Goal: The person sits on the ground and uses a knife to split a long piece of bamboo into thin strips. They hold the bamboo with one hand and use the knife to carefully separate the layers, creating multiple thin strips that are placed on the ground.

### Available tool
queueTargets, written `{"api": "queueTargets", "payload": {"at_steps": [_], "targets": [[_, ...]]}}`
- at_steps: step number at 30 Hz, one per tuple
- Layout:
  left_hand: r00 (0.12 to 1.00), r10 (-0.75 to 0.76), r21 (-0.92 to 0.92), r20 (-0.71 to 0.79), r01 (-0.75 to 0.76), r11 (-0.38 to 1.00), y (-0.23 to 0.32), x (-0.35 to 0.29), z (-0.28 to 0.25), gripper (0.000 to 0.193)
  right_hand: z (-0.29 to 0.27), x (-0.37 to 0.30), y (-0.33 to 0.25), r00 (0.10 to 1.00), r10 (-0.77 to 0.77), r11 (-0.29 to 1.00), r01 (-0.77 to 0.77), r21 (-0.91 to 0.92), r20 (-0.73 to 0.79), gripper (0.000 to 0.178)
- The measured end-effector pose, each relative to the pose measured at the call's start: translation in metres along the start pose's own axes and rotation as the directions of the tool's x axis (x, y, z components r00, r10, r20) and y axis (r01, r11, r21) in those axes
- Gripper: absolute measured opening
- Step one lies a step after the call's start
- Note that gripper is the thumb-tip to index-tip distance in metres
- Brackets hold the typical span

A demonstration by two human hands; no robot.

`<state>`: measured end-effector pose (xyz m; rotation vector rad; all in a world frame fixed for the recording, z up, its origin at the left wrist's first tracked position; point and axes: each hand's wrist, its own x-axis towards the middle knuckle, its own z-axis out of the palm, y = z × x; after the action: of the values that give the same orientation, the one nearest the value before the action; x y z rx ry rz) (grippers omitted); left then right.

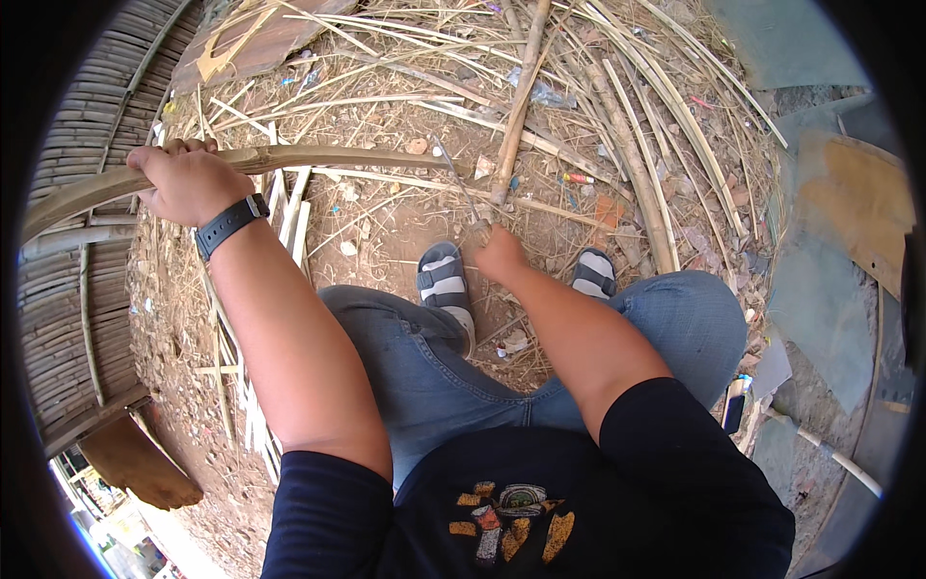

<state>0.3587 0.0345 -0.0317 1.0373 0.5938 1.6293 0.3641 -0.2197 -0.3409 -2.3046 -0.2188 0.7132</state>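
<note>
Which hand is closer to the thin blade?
The right hand: it holds the handle at the thin blade's lower end. The left hand is farther off to the left, gripping the long curved strip.

We see a smooth, matt bamboo pole (309, 155), a thin metal-bladed tool (462, 188), rough earthen ground (386, 232) and faded denim jeans (685, 323).

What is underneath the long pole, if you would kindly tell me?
Pale strips on the soil show past the edges of the long pole in the left hand; anything directly beneath it is covered.
</note>
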Motion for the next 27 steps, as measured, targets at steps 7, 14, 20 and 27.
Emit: {"api": "queueTargets", "payload": {"at_steps": [7,14,20,27], "targets": [[0.997,0.023,0.012,0.067,-0.023,1.0,-0.005,0.007,-0.003,0.056,-0.015,-0.028,-0.076,0.989,-0.151,0.978,0.147,0.151,0.009,0.039],[0.995,0.041,0.018,0.09,-0.043,0.999,-0.004,0.002,-0.01,0.051,-0.018,-0.042,-0.08,0.92,-0.39,0.912,0.38,0.157,0.036,0.044],[0.999,0.032,0.056,0.016,-0.033,0.998,-0.007,0.012,-0.01,0.051,-0.014,0.0,0.009,0.998,-0.041,0.997,0.037,0.061,0.057,0.039],[0.999,0.036,0.049,0.006,-0.036,0.998,-0.005,0.007,-0.01,0.059,-0.041,-0.038,-0.123,0.937,-0.325,0.934,0.296,0.201,0.13,0.044]]}}
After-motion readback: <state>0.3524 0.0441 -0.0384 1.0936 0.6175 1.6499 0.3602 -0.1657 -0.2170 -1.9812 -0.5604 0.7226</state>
